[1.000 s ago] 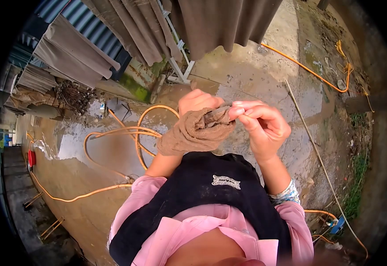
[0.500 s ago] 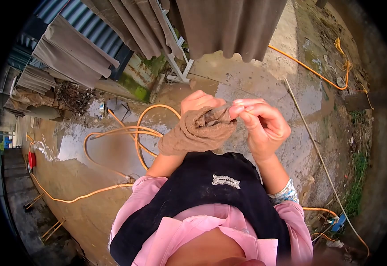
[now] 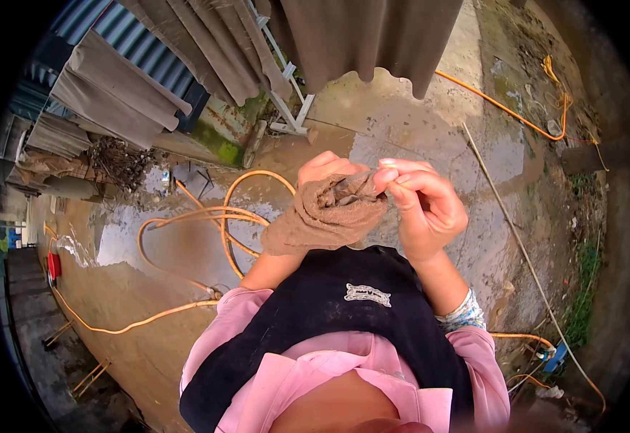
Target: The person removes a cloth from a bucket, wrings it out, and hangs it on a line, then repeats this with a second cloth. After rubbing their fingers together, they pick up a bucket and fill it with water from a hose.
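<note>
A brown, wrinkled cloth (image 3: pixel 329 216) is bunched up in front of my chest, its folds gathered around an opening at the top. My left hand (image 3: pixel 325 167) is behind the cloth and grips it, with some of its fingers covered. At the cloth's upper right edge, my right hand (image 3: pixel 423 198) pinches the fabric between thumb and fingertips. Below both hands is a dark apron (image 3: pixel 329 296) with a small pale label, worn over a pink shirt.
An orange hose (image 3: pixel 225 213) lies coiled on the wet ground at left. Grey corrugated sheets (image 3: pixel 372 36) hang ahead, near a pale metal frame (image 3: pixel 293 119). On the right a long thin pole (image 3: pixel 509 227) lies along the ground.
The cloth has shifted very slightly right and down. My right hand has moved a little left, nearer the cloth, and its fingers remain pinched at the edge.
</note>
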`<state>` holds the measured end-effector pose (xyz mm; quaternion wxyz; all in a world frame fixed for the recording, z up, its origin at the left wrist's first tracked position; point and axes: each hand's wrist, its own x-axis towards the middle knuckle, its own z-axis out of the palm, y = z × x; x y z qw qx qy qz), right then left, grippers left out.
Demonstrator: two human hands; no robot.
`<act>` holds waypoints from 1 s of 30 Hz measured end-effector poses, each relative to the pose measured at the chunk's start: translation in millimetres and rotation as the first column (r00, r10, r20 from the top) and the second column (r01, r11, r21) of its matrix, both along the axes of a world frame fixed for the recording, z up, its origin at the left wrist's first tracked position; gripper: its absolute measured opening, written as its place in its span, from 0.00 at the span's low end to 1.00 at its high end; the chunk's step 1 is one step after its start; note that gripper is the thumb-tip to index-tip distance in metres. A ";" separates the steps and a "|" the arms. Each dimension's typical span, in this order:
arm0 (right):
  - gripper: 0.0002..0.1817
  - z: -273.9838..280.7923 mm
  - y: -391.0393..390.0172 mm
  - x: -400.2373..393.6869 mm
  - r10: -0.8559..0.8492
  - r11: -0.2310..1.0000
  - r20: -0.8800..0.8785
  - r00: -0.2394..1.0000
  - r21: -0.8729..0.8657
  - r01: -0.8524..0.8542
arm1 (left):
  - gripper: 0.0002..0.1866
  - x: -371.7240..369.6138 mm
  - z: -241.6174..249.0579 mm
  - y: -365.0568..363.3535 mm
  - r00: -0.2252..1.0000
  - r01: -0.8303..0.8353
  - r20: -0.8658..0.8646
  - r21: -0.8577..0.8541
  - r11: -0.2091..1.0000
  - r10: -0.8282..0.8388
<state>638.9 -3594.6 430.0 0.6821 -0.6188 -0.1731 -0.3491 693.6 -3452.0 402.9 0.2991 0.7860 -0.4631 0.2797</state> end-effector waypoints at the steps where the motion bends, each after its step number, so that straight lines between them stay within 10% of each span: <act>1: 0.04 -0.1 -0.2 0.4 0.007 1.000 0.009 1.000 -0.001 -0.007 | 0.18 -0.7 0.9 -1.3 1.000 -0.005 0.003 -0.017 1.000 0.005; 8: 0.05 -11.0 1.4 2.8 0.032 0.995 0.043 0.999 0.097 -0.036 | 0.25 -0.9 1.5 -1.8 0.999 -0.010 0.047 0.036 0.999 0.008; 12: 0.05 -7.7 -7.4 2.9 0.022 0.989 0.072 0.997 -0.148 -0.011 | 0.29 1.2 -13.4 -4.6 0.997 0.077 -0.010 -0.169 0.983 -0.080; 15: 0.04 -6.0 -8.9 1.3 0.173 0.984 -0.056 0.983 0.054 -0.170 | 0.16 -3.8 -27.2 -9.8 0.964 0.023 -0.229 -0.430 0.902 -0.134; 18: 0.04 4.4 -8.8 7.7 -0.038 0.993 -0.163 0.986 -0.120 0.018 | 0.07 -0.5 -31.3 -6.2 0.559 -0.055 -0.440 -0.865 0.499 -0.703; 30: 0.06 10.5 8.1 9.7 -0.095 0.981 -0.142 0.985 -0.181 0.068 | 0.05 -16.1 -21.7 -20.5 0.324 -0.219 -0.379 -0.922 0.321 -0.867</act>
